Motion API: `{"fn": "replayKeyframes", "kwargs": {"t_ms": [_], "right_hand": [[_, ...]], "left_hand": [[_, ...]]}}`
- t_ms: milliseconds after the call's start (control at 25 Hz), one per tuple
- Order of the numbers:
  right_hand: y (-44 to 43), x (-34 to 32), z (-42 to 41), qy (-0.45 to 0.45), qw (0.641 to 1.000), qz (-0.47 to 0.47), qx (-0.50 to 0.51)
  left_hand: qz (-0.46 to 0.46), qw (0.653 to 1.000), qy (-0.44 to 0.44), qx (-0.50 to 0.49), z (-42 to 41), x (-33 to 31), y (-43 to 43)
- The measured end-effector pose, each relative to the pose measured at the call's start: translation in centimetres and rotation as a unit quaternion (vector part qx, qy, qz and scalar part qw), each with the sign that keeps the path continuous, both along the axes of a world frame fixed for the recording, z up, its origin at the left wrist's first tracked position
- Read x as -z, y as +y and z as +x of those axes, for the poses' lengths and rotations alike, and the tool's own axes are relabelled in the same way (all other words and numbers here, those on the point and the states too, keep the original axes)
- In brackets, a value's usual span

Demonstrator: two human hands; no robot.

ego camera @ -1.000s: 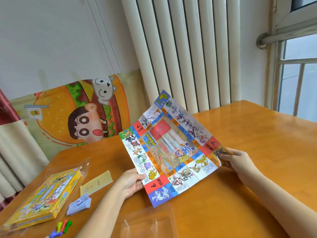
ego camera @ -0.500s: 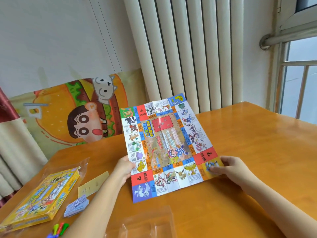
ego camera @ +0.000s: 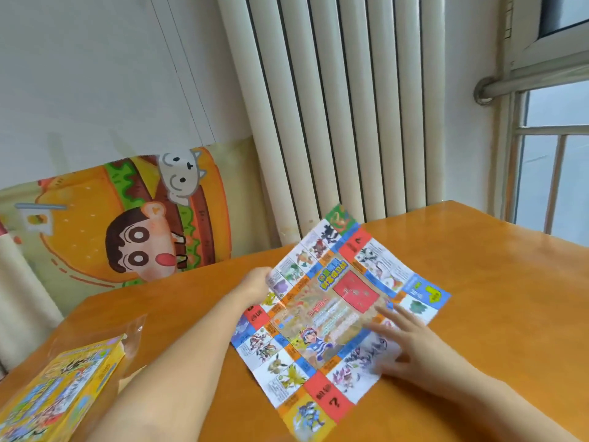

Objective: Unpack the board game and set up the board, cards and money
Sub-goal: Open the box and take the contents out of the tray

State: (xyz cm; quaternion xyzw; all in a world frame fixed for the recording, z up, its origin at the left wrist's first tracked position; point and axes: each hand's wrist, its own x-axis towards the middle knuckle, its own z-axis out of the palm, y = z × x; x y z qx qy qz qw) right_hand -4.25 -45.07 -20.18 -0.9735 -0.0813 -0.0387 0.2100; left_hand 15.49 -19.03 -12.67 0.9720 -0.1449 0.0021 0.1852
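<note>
**Paper board, pressed flat on the wood**

My right hand (ego camera: pixel 404 342) lies flat on the board (ego camera: pixel 334 314), fingers straight and spread, towards its four o'clock side. I judge that this presses the folds out and pins the sheet. My left hand (ego camera: pixel 255 283) is curled on the ten o'clock edge, pinching it, and the paper lifts a little there. That is probably so I can tug the sheet square against the pinning palm.

The board lies face up on the table (ego camera: pixel 494 314), turned like a diamond, with one corner at twelve and one at six. Creases cross it, so it may spring up if let go.

The box (ego camera: pixel 63 387) sits at eight o'clock, well apart from the board, with a clear wrapper (ego camera: pixel 135 333) round its far end. I see no cards or money, so I judge they are not yet laid out.

The table is glossy orange wood. Beyond it are a white radiator (ego camera: pixel 334 106) at twelve, a burger print (ego camera: pixel 95 234) at ten and a window (ego camera: pixel 554 170) at two.
</note>
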Motion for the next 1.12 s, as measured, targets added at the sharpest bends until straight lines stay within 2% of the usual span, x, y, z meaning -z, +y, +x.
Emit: {"fn": "replayKeyframes", "kwargs": {"t_ms": [120, 200, 280, 440, 760, 1000, 1120], "right_hand": [[0.6, 0.2, -0.2, 0.051, 0.996, -0.066, 0.008], [1.0, 0.0, -0.3, 0.060, 0.995, -0.075, 0.022], [1.4, -0.3, -0.4, 0.071, 0.994, -0.075, 0.029], [2.8, -1.5, -1.1, 0.111, 0.985, -0.125, 0.051], [7.0, -2.0, -3.7, 0.123, 0.981, -0.121, 0.091], [8.1, -2.1, -6.0, 0.125, 0.985, -0.090, 0.083], [8.1, -2.5, -6.3, 0.125, 0.983, -0.109, 0.079]], "left_hand": [[-0.006, 1.000, -0.021, -0.009, 1.5, 1.7, -3.0], [0.035, 0.999, -0.005, -0.026, 0.9, 2.1, -4.5], [0.075, 0.997, 0.035, 0.000, -0.6, 2.3, -5.2], [0.108, 0.975, 0.174, 0.084, -4.1, 2.8, -3.6], [0.190, 0.956, 0.185, 0.122, -11.0, 1.1, 0.5], [0.124, 0.978, 0.146, 0.083, -16.4, -1.2, 4.5], [0.072, 0.986, 0.128, 0.073, -19.8, -2.7, 7.2]]}}
